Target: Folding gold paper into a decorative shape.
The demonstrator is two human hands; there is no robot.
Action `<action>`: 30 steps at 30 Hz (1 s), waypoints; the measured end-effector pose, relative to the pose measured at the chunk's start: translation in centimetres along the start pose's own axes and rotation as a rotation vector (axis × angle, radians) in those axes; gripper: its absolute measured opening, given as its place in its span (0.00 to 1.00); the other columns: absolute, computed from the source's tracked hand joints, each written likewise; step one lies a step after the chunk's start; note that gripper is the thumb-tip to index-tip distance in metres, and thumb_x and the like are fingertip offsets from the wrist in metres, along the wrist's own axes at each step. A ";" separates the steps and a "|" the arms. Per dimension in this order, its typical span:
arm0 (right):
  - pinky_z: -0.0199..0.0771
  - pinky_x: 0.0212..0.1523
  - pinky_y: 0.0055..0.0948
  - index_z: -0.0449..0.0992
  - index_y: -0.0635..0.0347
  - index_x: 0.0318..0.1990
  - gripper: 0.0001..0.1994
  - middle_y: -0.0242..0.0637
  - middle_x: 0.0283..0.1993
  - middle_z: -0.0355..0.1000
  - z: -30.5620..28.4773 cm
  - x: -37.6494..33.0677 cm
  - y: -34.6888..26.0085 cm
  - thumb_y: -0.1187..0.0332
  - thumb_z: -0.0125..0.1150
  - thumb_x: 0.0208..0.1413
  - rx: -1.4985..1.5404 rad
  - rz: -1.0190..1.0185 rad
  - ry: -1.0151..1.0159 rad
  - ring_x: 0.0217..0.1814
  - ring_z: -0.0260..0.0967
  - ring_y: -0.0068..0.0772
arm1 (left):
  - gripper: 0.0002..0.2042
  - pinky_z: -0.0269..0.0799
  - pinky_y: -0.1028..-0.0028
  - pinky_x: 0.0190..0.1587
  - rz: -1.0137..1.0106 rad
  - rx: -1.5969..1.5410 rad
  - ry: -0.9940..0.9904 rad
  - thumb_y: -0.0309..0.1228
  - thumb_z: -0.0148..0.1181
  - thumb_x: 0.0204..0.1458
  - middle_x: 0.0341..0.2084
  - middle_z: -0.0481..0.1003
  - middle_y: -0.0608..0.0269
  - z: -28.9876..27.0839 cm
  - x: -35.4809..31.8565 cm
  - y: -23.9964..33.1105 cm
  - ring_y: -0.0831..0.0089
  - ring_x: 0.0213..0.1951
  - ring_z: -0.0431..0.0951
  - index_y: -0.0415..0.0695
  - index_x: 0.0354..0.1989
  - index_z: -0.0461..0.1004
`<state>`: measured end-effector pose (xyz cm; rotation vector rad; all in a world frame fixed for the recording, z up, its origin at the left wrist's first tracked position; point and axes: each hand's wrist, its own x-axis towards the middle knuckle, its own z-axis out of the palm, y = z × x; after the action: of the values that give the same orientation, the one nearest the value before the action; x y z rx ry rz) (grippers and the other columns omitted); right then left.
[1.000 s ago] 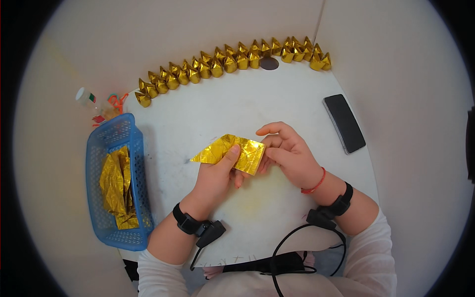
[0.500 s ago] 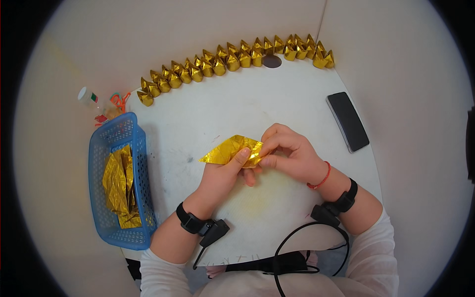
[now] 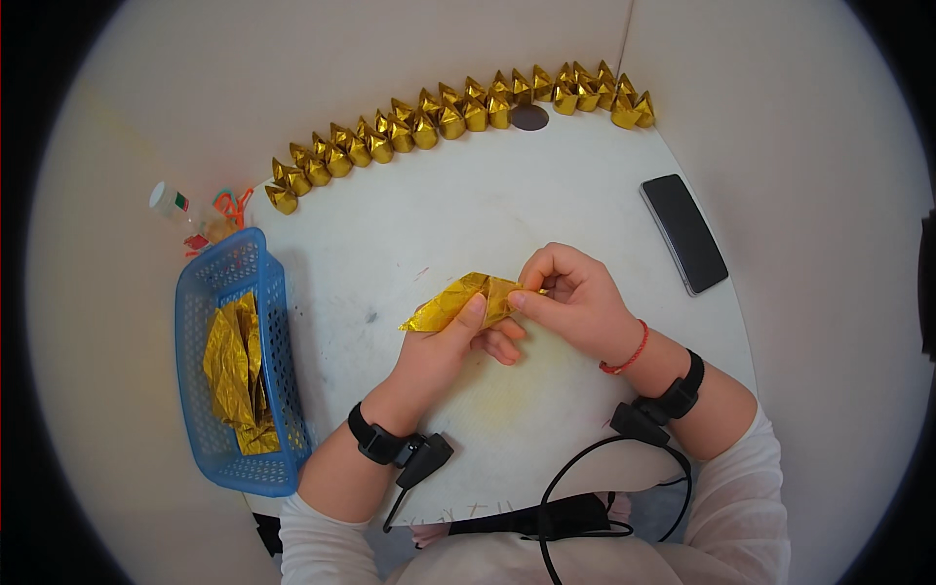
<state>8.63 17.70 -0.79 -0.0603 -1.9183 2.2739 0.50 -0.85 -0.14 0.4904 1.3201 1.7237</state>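
1. I see a bottle [image 3: 174,199] between nine and ten o'clock, white-capped, its green and red label patches too small to read.
2. My view centres on the foil [image 3: 453,304]: crinkled, shiny gold, folded to a point at nine o'clock.
3. Left hand [image 3: 441,353], seven o'clock: half closed, thumb pressing the foil from above, fingers curled below.
4. Right hand [image 3: 577,302], three o'clock: thumb and forefinger pinch the foil's opposite end.
5. Eight o'clock: a blue perforated plastic basket [image 3: 200,429] holds creased gold sheets [image 3: 230,361].
6. Ten to one o'clock: peaked gold pieces [image 3: 451,122] form an arc.
7. Near two: a flat, dark phone [image 3: 687,234].
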 end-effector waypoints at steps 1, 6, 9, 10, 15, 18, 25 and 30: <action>0.67 0.32 0.16 0.69 0.60 0.33 0.07 0.26 0.32 0.69 0.0 0.0 0.0 0.75 0.64 0.56 0.000 0.006 0.005 0.32 0.64 0.12 | 0.19 0.77 0.67 0.36 0.009 -0.031 -0.011 0.40 0.43 0.68 0.34 0.78 0.50 0.0 0.0 0.0 0.65 0.31 0.80 0.36 0.53 0.68; 0.67 0.30 0.15 0.69 0.60 0.33 0.07 0.26 0.32 0.69 0.1 -0.1 0.0 0.75 0.64 0.56 -0.013 -0.007 0.022 0.31 0.64 0.11 | 0.18 0.78 0.68 0.37 0.033 -0.039 -0.018 0.39 0.44 0.67 0.35 0.78 0.50 0.2 0.0 0.1 0.65 0.31 0.80 0.36 0.53 0.68; 0.67 0.30 0.15 0.69 0.60 0.33 0.07 0.26 0.32 0.69 0.0 -0.1 0.1 0.75 0.64 0.56 -0.043 -0.009 0.026 0.30 0.64 0.10 | 0.15 0.79 0.70 0.35 0.055 0.059 0.024 0.35 0.50 0.65 0.35 0.78 0.51 0.8 -0.2 0.6 0.67 0.30 0.81 0.35 0.51 0.69; 0.66 0.30 0.15 0.69 0.60 0.33 0.08 0.26 0.32 0.69 0.0 -0.1 0.1 0.75 0.64 0.56 -0.067 -0.006 0.026 0.30 0.64 0.10 | 0.14 0.79 0.71 0.34 0.067 0.172 0.058 0.32 0.54 0.63 0.34 0.78 0.52 1.0 -0.3 0.8 0.68 0.30 0.81 0.35 0.50 0.70; 0.67 0.30 0.14 0.69 0.59 0.33 0.07 0.25 0.31 0.69 1.0 0.0 -0.2 0.76 0.64 0.56 -0.013 -0.031 0.091 0.30 0.64 0.10 | 0.11 0.79 0.73 0.31 -0.004 0.075 0.146 0.27 0.56 0.61 0.31 0.79 0.54 1.1 -0.1 0.8 0.69 0.27 0.81 0.34 0.48 0.72; 0.67 0.31 0.14 0.70 0.60 0.33 0.07 0.26 0.31 0.70 1.5 -0.1 -0.8 0.75 0.65 0.56 0.098 -0.006 0.115 0.31 0.66 0.10 | 0.10 0.79 0.73 0.30 0.006 0.049 0.161 0.27 0.55 0.61 0.31 0.79 0.55 1.2 -0.1 0.8 0.69 0.26 0.81 0.34 0.48 0.73; 0.68 0.29 0.15 0.73 0.61 0.31 0.08 0.29 0.28 0.74 0.8 -0.4 -0.8 0.70 0.64 0.58 0.073 0.219 0.046 0.30 0.68 0.13 | 0.10 0.78 0.73 0.30 0.039 0.017 0.162 0.28 0.54 0.62 0.31 0.79 0.54 1.1 -0.1 0.9 0.69 0.26 0.81 0.35 0.47 0.72; 0.68 0.28 0.16 0.74 0.61 0.30 0.08 0.29 0.27 0.73 0.7 -0.4 -1.3 0.68 0.64 0.59 0.084 0.254 0.092 0.28 0.69 0.15 | 0.10 0.80 0.72 0.31 0.002 -0.033 0.177 0.26 0.55 0.62 0.31 0.80 0.53 0.8 -0.3 1.2 0.68 0.27 0.81 0.34 0.47 0.73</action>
<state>9.12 17.21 0.57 -0.4130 -1.8585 2.4580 0.83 -0.71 1.28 0.3254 1.4124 1.8211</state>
